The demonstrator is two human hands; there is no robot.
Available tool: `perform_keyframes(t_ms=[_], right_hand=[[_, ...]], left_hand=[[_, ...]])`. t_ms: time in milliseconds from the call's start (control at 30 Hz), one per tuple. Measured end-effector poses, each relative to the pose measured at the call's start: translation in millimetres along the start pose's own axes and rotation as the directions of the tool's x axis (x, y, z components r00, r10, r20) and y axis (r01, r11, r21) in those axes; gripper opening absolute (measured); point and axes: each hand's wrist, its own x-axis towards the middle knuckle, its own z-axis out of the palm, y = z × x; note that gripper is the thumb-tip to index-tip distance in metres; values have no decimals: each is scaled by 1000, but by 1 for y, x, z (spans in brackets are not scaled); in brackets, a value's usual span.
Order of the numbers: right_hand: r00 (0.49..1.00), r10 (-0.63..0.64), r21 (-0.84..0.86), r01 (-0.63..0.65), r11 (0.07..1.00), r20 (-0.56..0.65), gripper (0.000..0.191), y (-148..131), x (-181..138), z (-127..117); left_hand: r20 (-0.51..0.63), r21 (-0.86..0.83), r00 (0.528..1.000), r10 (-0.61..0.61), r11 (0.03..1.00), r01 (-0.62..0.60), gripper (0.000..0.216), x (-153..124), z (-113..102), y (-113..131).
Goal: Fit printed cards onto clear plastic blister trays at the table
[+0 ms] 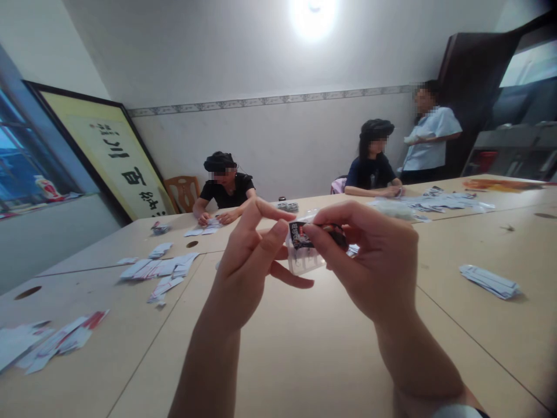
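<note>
Left hand [247, 260] and right hand [378, 255] are closed on a small clear case [307, 265] and black printed packet [297, 234], raised between them above the desk [282, 360], this piece seemingly unfinished, while paper strips [159, 267] are left lying to their left and a bundle [489, 281] to their right.

The one view comes from the wearer's head, above and behind the fingers [291, 276], which sit close to the lens, a little right of the middle of the frame. It faces forward and slightly down along the table [270, 360], whose top spreads beneath the fingers and out to both sides of them. The outlook is wide and slightly tilted, taking in the far wall [278, 145] well beyond the fingers and a bright lamp [314, 14] high above them.
</note>
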Motion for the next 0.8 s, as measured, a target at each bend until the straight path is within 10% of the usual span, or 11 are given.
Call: perform_keyframes(t_ms=[800], right_hand=[[997,71,14,-72,997,44,7,14,9,8]], left_hand=[[-58,162,991,120,981,-110,24,6,1,-13]])
